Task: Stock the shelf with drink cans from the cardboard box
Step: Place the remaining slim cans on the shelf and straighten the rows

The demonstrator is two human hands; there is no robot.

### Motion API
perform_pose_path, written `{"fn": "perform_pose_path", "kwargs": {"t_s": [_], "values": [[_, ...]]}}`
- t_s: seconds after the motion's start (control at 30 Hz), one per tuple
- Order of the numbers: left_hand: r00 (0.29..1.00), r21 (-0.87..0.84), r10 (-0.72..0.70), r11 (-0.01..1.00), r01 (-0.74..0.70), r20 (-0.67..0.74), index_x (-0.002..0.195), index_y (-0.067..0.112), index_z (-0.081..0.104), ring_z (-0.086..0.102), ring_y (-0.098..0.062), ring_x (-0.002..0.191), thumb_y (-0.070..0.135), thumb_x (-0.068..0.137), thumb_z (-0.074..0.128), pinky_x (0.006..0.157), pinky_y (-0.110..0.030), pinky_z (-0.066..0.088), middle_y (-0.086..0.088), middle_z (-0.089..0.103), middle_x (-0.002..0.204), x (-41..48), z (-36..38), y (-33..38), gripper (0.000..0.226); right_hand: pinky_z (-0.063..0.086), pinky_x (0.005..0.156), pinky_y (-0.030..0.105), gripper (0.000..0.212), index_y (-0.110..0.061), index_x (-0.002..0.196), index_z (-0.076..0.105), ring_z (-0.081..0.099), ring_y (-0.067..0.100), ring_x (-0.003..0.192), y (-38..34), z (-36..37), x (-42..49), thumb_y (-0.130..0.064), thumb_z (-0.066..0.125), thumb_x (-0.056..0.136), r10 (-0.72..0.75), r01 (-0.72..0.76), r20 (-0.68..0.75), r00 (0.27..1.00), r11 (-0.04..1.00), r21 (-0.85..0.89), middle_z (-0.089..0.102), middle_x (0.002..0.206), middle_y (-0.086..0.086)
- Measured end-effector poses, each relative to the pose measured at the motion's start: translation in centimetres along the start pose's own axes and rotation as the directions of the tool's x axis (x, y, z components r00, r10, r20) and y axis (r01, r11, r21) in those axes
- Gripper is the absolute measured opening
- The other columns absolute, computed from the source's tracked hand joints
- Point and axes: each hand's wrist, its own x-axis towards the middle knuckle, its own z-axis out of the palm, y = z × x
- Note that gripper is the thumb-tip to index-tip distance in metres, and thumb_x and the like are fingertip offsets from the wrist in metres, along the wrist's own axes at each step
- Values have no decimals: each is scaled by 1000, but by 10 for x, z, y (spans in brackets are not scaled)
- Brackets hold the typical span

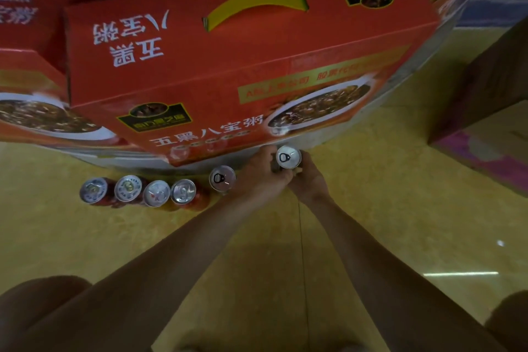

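Both of my hands meet around one white-topped can [288, 156] at the foot of a big red carton [228, 66]. My left hand [261, 177] cups its left side and my right hand [307, 180] wraps its right side. Another white-topped can [222, 178] stands just left of my left hand. Further left, several silver-topped red cans [155, 193] stand in a row on the yellow floor along the carton's base. The cans' bodies are mostly hidden from above.
A second red carton [31, 100] sits at the left, a third red carton [20, 6] behind it. A brown cardboard box [491, 86] stands at the right over a pink mat [485, 163]. My knees show at the bottom corners.
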Motion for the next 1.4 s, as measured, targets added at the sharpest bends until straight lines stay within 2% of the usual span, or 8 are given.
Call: {"fn": "perform_pose_path", "kwargs": {"t_s": [0.13,0.27,0.57,0.73,0.87,1.03,1.17,1.4], "values": [[999,41,27,999,-28,36,150,28,38,47,-17,133,24,95,67,105,-47,49,3,44,152,3,-3,-12,62,42,79,29,59,-23,142,45,60,22,115,6,-3,0,-27,71,90,-82,82,-11,997,997,-13,63,130,-1],[996,92,5,996,-13,88,157,26,29,40,-21,143,21,92,73,111,-43,44,0,35,160,10,-12,-23,78,42,79,28,53,-19,137,49,58,18,111,2,-15,-8,-30,72,91,-101,104,-31,994,991,85,61,119,-6],[965,-60,67,997,-54,254,157,36,24,59,-19,122,34,81,84,103,-46,52,0,56,137,-2,-15,-16,96,56,93,31,48,-27,142,51,65,10,113,-47,-78,-52,-33,65,96,-197,140,172,965,945,294,68,124,-5],[914,-300,229,945,-127,336,153,42,30,67,-15,116,22,86,81,98,-44,57,2,66,132,-15,-14,-4,86,56,94,40,53,-21,138,50,67,23,115,-68,-109,-80,-33,70,91,-170,33,246,954,878,477,71,124,2],[909,-398,299,902,-170,291,153,37,33,69,-14,111,12,91,75,92,-34,59,1,70,126,-27,-5,5,79,53,97,41,35,-19,133,59,68,23,114,-82,-127,-96,-24,61,98,-171,20,285,943,886,464,72,122,5],[933,-333,251,929,-159,256,134,39,44,72,-7,95,29,82,84,82,-31,61,6,73,108,-39,-1,7,67,54,93,37,37,-12,124,67,70,24,110,-84,-125,-111,-33,59,94,-124,5,208,970,867,497,75,115,7],[958,-338,195,934,-116,209,122,27,51,70,-5,85,28,84,82,70,-25,60,4,72,105,-50,0,9,49,55,87,37,33,-11,123,66,72,29,105,-86,-113,-111,-29,63,95,-52,-56,163,985,800,598,75,112,11],[960,-327,104,945,-14,259,127,28,56,69,-12,109,34,92,74,97,-39,57,3,71,118,-54,-13,6,40,54,82,31,34,-13,120,68,72,26,103,-96,-108,-109,-29,69,89,-69,-31,139,988,791,611,75,110,10]]}}
